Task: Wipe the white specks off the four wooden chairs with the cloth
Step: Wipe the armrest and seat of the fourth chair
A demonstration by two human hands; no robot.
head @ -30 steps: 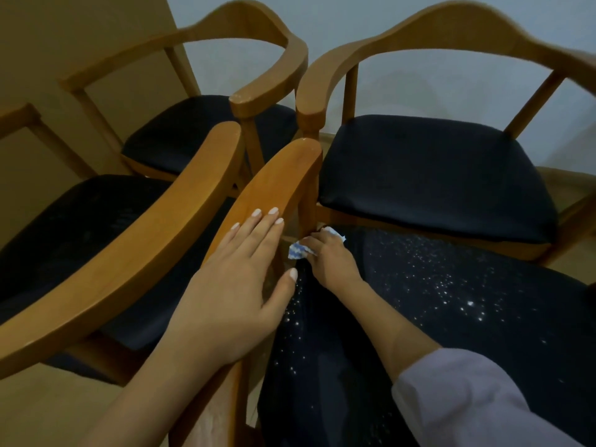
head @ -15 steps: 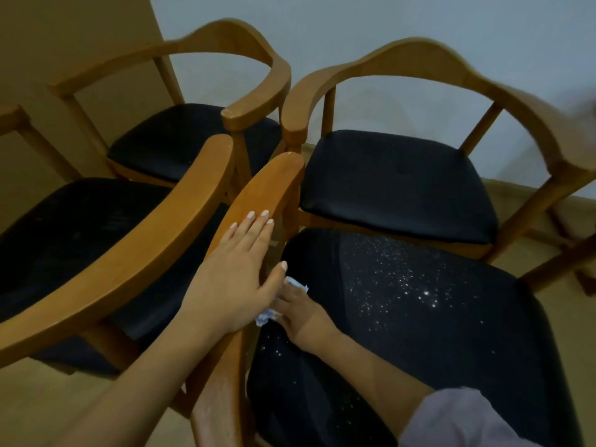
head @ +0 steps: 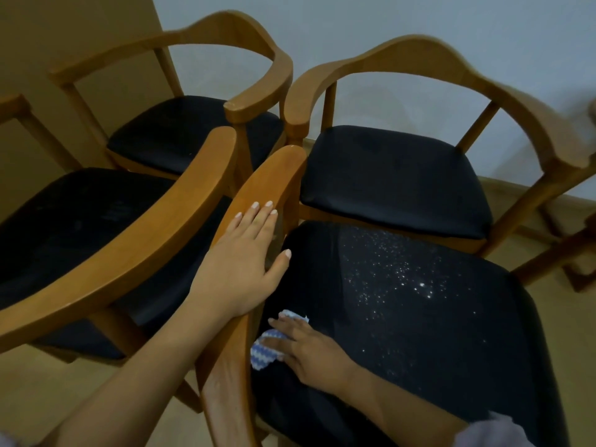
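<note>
Four wooden armchairs with black seats stand pushed together. White specks (head: 400, 275) are scattered over the near right chair's seat (head: 435, 343). My right hand (head: 306, 346) presses a blue-and-white cloth (head: 266, 351) flat onto the near left part of that seat, fingers pointing left. My left hand (head: 242, 262) lies flat on this chair's left armrest (head: 274, 179), fingers straight, thumb over the inner edge. The near left seat (head: 74, 227), far left seat (head: 180, 130) and far right seat (head: 393, 182) show no bright specks.
The near left chair's armrest (head: 135, 250) runs close beside my left arm. A pale wall stands behind the far chairs and a tan wall on the left. More wooden legs (head: 577, 253) show at the right edge.
My right hand has dragged the cloth from the seat's far left corner toward me along its left edge. My left hand stays on the armrest. The view has tilted and pulled back.
</note>
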